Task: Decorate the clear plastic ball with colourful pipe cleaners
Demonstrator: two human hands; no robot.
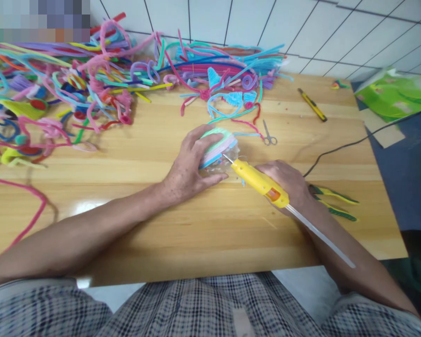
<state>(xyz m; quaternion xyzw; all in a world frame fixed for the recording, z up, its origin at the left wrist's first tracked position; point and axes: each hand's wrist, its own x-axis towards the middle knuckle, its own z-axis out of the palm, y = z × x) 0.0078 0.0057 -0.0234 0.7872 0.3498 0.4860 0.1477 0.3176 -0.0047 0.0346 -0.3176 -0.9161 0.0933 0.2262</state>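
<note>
1. Left hand [185,164]: clamped around the striped piece [215,146], fingers over its far side, thumb along its near side.
2. Striped piece: located at the middle of the table [196,238], in pale green, lilac and blue bands, with clear material at its near right side. Whether it touches the tabletop cannot be told.
3. Right hand [286,180]: clamped on the yellow glue gun [254,180]; the fingers are partly hidden.
4. Glue gun: metal nozzle [228,158] at the clear material; clear glue stick [321,236] projects from the rear, above the right forearm.
5. Scissors [269,140]: beyond the glue gun, blades pointing away.
6. Green-and-yellow pliers [337,193]: just beside the right wrist.
7. Utility knife [313,105]: farther back, right of the scissors.
8. Fuzzy coloured stems [231,68]: heaped along the far edge and the left.
</note>
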